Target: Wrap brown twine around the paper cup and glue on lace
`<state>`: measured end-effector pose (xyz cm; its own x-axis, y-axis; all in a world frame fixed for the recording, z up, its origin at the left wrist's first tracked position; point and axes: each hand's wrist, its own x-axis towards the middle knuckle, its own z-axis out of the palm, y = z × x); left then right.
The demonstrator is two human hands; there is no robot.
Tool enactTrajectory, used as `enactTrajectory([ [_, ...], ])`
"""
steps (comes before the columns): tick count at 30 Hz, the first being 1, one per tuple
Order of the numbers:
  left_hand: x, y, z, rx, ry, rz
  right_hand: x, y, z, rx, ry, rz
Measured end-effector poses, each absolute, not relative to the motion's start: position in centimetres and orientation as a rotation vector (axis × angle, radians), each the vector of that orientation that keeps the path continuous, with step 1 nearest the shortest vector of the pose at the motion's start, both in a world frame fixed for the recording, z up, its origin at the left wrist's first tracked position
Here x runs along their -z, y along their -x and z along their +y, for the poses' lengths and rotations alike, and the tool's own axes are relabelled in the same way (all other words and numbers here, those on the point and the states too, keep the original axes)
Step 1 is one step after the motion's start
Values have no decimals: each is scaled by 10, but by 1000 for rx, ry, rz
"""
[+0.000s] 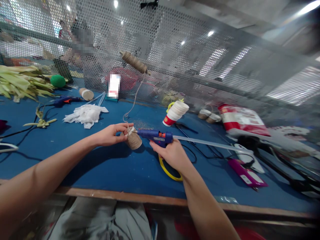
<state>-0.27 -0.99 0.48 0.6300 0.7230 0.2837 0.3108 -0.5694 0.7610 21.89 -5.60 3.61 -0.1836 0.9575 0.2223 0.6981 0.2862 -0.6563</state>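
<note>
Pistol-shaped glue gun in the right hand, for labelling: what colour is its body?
The glue gun's body is dark blue; head view.

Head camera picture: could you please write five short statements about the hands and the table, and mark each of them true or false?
1. The right hand holds a blue glue gun. True.
2. The left hand holds a pair of scissors. False: it holds a twine-wrapped cup.
3. A strand of twine runs down from the spool. True.
4. In the picture, the stacked paper cups are to the left of the crumpled white fabric. False: they are to its right.
5. A green round object is beside the pale leaves. True.
</note>
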Motion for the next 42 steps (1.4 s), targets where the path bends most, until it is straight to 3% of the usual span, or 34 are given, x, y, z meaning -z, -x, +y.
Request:
enactTrajectory([
  [42,-2,4,-8,-776,-2182,781,-30,-222,-44,-568,1535,-1868],
])
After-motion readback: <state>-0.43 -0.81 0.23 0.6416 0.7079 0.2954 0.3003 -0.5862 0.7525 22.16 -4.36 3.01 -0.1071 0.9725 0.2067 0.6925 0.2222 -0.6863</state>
